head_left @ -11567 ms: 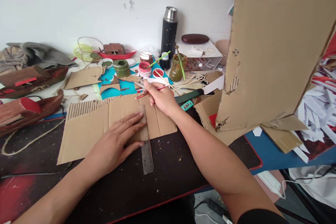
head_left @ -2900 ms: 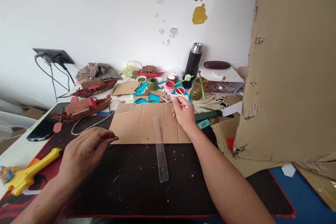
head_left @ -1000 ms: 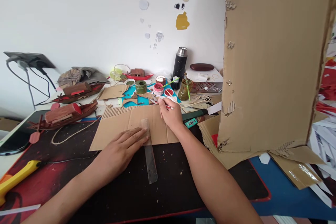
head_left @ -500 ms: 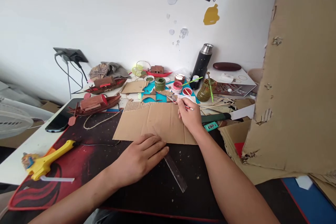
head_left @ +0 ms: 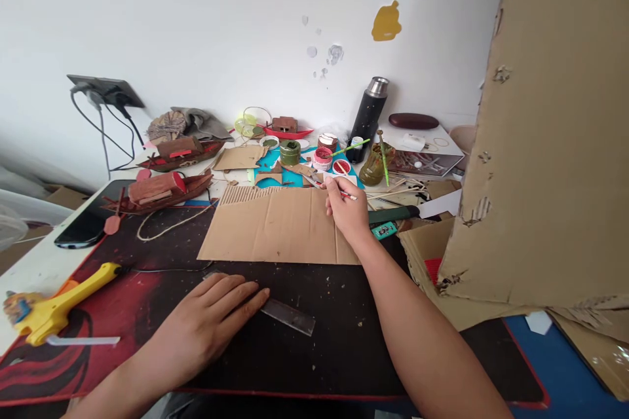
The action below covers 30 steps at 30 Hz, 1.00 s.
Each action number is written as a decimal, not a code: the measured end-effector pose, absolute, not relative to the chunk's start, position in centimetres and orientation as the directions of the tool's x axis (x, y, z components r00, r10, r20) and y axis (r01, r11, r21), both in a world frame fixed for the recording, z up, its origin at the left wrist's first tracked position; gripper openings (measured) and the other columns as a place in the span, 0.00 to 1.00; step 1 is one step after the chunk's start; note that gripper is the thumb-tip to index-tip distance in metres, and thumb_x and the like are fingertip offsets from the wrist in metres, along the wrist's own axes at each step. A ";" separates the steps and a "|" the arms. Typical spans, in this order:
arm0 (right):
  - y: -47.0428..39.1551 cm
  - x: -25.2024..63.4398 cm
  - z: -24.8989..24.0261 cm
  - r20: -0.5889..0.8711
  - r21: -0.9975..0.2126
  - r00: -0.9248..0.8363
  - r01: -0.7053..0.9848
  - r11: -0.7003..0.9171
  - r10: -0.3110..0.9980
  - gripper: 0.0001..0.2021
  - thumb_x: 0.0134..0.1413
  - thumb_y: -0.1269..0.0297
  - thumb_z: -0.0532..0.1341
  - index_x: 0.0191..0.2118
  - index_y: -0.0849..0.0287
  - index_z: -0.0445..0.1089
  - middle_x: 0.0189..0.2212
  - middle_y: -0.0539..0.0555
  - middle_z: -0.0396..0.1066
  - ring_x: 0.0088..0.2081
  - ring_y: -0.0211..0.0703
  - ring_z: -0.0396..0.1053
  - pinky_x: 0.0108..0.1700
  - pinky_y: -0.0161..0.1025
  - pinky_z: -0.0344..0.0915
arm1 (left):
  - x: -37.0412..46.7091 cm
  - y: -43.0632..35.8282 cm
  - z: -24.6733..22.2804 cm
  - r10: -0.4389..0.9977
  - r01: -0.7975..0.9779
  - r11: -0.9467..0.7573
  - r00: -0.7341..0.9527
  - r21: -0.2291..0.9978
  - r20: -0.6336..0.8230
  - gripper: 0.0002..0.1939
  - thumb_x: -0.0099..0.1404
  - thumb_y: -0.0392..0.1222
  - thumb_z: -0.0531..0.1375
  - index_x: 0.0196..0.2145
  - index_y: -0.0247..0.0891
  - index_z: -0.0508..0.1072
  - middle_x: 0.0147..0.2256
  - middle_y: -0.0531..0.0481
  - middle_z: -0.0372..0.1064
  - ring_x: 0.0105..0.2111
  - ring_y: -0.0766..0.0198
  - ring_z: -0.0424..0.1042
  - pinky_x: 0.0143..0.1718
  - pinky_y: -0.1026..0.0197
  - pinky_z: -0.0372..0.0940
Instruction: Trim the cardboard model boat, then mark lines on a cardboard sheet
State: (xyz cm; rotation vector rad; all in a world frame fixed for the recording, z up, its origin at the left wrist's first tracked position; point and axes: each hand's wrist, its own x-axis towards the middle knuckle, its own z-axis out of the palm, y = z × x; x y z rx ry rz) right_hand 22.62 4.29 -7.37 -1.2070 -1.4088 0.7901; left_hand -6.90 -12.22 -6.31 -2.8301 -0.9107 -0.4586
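Note:
My left hand [head_left: 216, 308] lies over a thin, straight ruler [head_left: 291, 318] on the dark mat, fingers together and curved down on it. The ruler slants below the cardboard sheet, apart from it, its right end bare. My right hand [head_left: 348, 206] is closed around a slim red-and-white tool [head_left: 348, 196] with a grey end; its exact kind is unclear. This hand is over the right part of the cardboard sheet [head_left: 275, 229], which lies flat with creases and a torn, corrugated far-left edge.
A yellow glue gun [head_left: 63, 306] lies at left, its cord crossing the mat [head_left: 339, 353]. Model boats [head_left: 162, 191] stand behind it. Paint jars [head_left: 289, 152], a black flask [head_left: 369, 111] and a brush jar [head_left: 376, 167] line the back. A large cardboard panel [head_left: 550, 144] rises at right.
My left hand has drawn the ruler off the cardboard, toward me and to the left, turning it flatter. My right hand still holds the slim tool. The view has shifted slightly right.

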 end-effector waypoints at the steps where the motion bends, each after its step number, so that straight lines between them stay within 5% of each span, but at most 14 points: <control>1: 4.3 22.6 -7.4 0.293 -0.933 0.084 0.240 0.266 0.952 0.25 0.71 0.37 0.58 0.34 0.53 0.74 0.18 0.45 0.65 0.18 0.39 0.65 0.24 0.37 0.61 | -6.7 -12.4 -6.8 0.564 0.600 -0.800 0.755 -0.005 0.334 0.24 0.76 0.30 0.53 0.65 0.39 0.73 0.53 0.45 0.80 0.52 0.55 0.75 0.56 0.52 0.66; 18: 4.3 22.7 -7.8 0.287 -0.932 0.082 0.254 0.258 0.954 0.25 0.70 0.37 0.58 0.35 0.54 0.75 0.19 0.46 0.67 0.19 0.40 0.66 0.24 0.36 0.63 | -5.3 -12.7 -6.5 0.634 0.685 -0.723 0.605 0.090 0.481 0.15 0.78 0.31 0.51 0.54 0.40 0.74 0.46 0.49 0.81 0.49 0.61 0.78 0.54 0.58 0.69; 23: 4.4 22.8 -7.9 0.286 -0.931 0.079 0.258 0.258 0.955 0.25 0.71 0.38 0.58 0.36 0.54 0.76 0.19 0.46 0.67 0.19 0.40 0.67 0.24 0.36 0.64 | -7.7 -10.9 -4.8 0.818 0.890 -0.432 0.319 0.146 0.478 0.06 0.78 0.42 0.53 0.48 0.42 0.69 0.40 0.46 0.79 0.39 0.57 0.78 0.44 0.54 0.72; 26: 4.4 22.8 -7.8 0.294 -0.930 0.084 0.255 0.264 0.952 0.25 0.71 0.37 0.58 0.36 0.54 0.76 0.19 0.46 0.67 0.19 0.40 0.67 0.24 0.36 0.64 | -9.5 -9.2 -4.0 0.916 0.967 -0.206 0.137 0.149 0.378 0.16 0.77 0.57 0.53 0.47 0.42 0.69 0.40 0.43 0.79 0.41 0.47 0.80 0.45 0.48 0.72; 30: 4.3 22.9 -7.6 0.310 -0.927 0.096 0.252 0.278 0.946 0.25 0.71 0.38 0.58 0.34 0.54 0.75 0.19 0.47 0.67 0.19 0.40 0.67 0.23 0.36 0.64 | -11.0 -7.8 -3.9 0.979 0.988 -0.047 0.016 0.144 0.206 0.19 0.75 0.60 0.51 0.47 0.43 0.69 0.37 0.41 0.79 0.40 0.40 0.81 0.42 0.45 0.71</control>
